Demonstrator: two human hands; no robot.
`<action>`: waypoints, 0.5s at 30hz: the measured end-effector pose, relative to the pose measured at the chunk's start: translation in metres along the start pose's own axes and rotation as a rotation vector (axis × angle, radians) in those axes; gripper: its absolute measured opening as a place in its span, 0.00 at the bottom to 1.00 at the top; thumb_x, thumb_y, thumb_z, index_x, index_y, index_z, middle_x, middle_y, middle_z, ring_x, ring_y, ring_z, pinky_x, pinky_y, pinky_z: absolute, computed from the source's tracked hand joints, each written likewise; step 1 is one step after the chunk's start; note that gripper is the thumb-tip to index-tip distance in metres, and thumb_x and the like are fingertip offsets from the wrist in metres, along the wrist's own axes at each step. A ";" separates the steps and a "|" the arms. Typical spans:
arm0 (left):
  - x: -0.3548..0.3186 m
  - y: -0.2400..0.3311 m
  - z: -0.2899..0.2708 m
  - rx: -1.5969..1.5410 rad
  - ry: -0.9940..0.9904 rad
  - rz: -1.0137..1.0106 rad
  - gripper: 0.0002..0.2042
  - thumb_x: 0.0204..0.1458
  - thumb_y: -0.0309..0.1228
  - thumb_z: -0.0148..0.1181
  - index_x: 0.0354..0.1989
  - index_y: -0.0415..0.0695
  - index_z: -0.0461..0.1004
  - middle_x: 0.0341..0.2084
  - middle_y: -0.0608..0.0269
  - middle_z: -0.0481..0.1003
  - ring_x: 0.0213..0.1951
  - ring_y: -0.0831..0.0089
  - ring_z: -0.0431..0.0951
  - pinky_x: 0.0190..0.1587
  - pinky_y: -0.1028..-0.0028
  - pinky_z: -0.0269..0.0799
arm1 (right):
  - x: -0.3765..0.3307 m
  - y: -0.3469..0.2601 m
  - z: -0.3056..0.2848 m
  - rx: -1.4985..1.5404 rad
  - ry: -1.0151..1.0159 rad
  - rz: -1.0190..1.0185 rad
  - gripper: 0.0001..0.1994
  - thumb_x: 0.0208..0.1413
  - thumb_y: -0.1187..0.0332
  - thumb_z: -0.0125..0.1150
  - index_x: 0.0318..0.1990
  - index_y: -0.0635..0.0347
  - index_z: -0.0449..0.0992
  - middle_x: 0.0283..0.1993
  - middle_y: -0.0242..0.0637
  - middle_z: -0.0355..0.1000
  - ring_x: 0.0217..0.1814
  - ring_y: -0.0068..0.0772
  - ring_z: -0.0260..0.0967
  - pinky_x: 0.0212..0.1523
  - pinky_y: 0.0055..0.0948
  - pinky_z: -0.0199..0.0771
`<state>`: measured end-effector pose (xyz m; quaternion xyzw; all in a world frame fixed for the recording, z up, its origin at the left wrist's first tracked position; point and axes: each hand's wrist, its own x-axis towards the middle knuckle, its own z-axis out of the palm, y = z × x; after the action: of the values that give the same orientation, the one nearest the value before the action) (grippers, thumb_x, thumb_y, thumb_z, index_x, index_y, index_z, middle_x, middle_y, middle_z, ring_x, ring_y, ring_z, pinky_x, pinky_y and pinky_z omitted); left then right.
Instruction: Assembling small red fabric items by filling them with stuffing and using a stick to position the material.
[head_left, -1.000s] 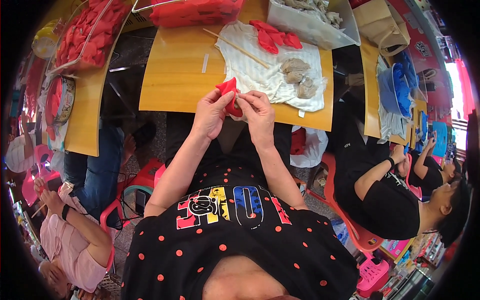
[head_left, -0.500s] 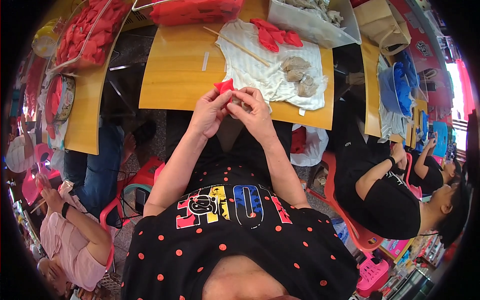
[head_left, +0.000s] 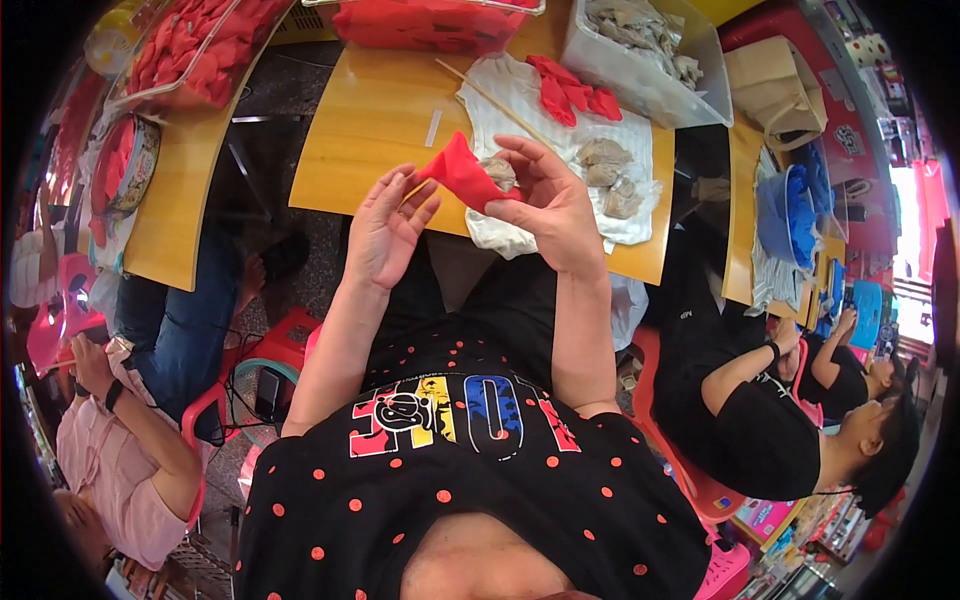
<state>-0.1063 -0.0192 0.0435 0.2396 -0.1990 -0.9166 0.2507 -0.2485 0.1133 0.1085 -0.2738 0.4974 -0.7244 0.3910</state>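
The small red fabric pouch [head_left: 463,170], a soft cone of cloth, sits up between the two hands, above the near edge of the yellow wooden table [head_left: 370,130]. A tuft of greyish stuffing [head_left: 500,172] shows at its open side, next to the right thumb. The right hand [head_left: 550,205] grasps the pouch at that open end, thumb and fingers curled around cloth and filling together. The left hand [head_left: 388,232] is loose, palm turned up, its fingertips at or just touching the pouch's pointed end; a firm pinch there cannot be made out.

By the look of it the pouch is very light and limp. It will crumple wherever it is squeezed, and the filling could slip out of the mouth if the cloth gapes. The safest hold seems to be at the open edge, pinching both layers of fabric around the stuffing, with the other hand steadying the tip.

Just beyond the right hand lies a white cloth [head_left: 530,110] spread on the table, carrying grey wads of stuffing [head_left: 610,175], a few flat red fabric pieces [head_left: 570,92] and a thin wooden stick [head_left: 490,95]. Farther past it stands a clear plastic tub of more grey filling [head_left: 640,45]. Beyond the left hand, a bin of red fabric [head_left: 430,22] stands on the table's far edge. To the right, another person in a black shirt [head_left: 750,420] sits at a neighbouring table.
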 end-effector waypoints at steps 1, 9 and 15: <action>-0.003 0.005 -0.006 0.012 0.040 0.029 0.11 0.58 0.30 0.51 0.48 0.41 0.67 0.41 0.59 0.72 0.46 0.67 0.73 0.50 0.68 0.71 | 0.006 0.004 -0.003 0.133 -0.112 0.062 0.32 0.39 0.86 0.64 0.56 0.67 0.63 0.44 0.35 0.68 0.47 0.25 0.67 0.48 0.24 0.71; -0.024 0.025 -0.046 0.161 0.189 0.194 0.08 0.57 0.28 0.51 0.43 0.41 0.71 0.36 0.62 0.74 0.40 0.72 0.74 0.45 0.72 0.71 | 0.021 0.062 0.023 -0.718 0.200 -0.198 0.17 0.45 0.83 0.60 0.45 0.62 0.74 0.36 0.34 0.71 0.38 0.23 0.70 0.40 0.21 0.70; -0.022 0.011 -0.051 0.179 0.156 0.144 0.07 0.57 0.27 0.52 0.41 0.39 0.72 0.36 0.61 0.74 0.39 0.74 0.74 0.43 0.74 0.72 | 0.032 0.076 0.008 -1.130 0.068 -0.408 0.15 0.48 0.82 0.57 0.45 0.61 0.74 0.36 0.42 0.71 0.37 0.36 0.71 0.41 0.25 0.71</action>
<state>-0.0581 -0.0281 0.0149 0.3166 -0.2764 -0.8535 0.3081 -0.2372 0.0674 0.0404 -0.5058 0.7551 -0.4166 0.0217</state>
